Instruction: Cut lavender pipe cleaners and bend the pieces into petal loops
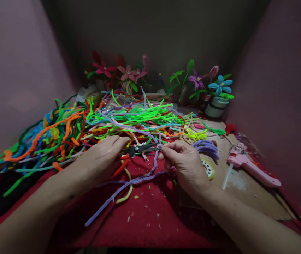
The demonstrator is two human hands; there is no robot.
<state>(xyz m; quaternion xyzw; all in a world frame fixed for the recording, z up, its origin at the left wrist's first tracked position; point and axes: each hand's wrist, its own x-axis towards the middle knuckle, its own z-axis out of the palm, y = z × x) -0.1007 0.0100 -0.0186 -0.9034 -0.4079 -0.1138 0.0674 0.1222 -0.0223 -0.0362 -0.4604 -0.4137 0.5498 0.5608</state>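
My left hand (103,157) is closed around the handles of dark scissors (141,149), whose blades point right toward a lilac pipe cleaner (129,184). My right hand (184,163) pinches the upper end of that lilac pipe cleaner right at the blade tips. The rest of the pipe cleaner trails down and left over the red cloth (150,215). A yellow-green piece (126,195) lies beneath it.
A big heap of mixed-colour pipe cleaners (94,123) fills the left and middle. Coiled lilac pieces (207,147) and a pink glue gun (248,165) lie on a brown board (246,190) at right. Pipe-cleaner flowers (129,72) and a potted blue flower (219,93) stand at the back.
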